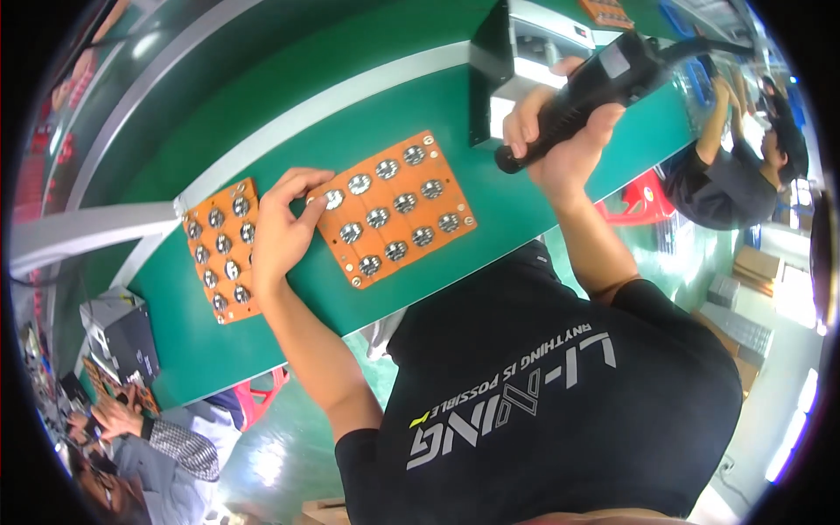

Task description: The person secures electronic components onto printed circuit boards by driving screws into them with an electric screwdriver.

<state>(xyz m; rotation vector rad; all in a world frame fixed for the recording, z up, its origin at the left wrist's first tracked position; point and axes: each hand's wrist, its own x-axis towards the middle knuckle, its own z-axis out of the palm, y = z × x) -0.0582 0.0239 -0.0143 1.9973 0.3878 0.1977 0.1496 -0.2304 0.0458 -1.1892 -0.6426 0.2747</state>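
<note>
An orange board [409, 229] with rows of round silver parts lies on the green table, slightly tilted to the table's edge. My left hand [287, 219] is at its upper left corner, fingers curled and thumb against the board's edge by a silver part. In my right hand [569, 149] is a black corded electric screwdriver [604, 83], raised to the right of the board and apart from it. The fingers wrap round its body, and its narrow end points down to the left. A second orange board [219, 254] of the same kind lies left of my left hand.
A black and silver box-shaped machine [525, 66] stands behind my right hand. A dark grey box [122, 337] sits at the table's left end. A metal rail [324, 101] runs along the far side. Co-workers sit at lower left and at right [731, 179], near red stools.
</note>
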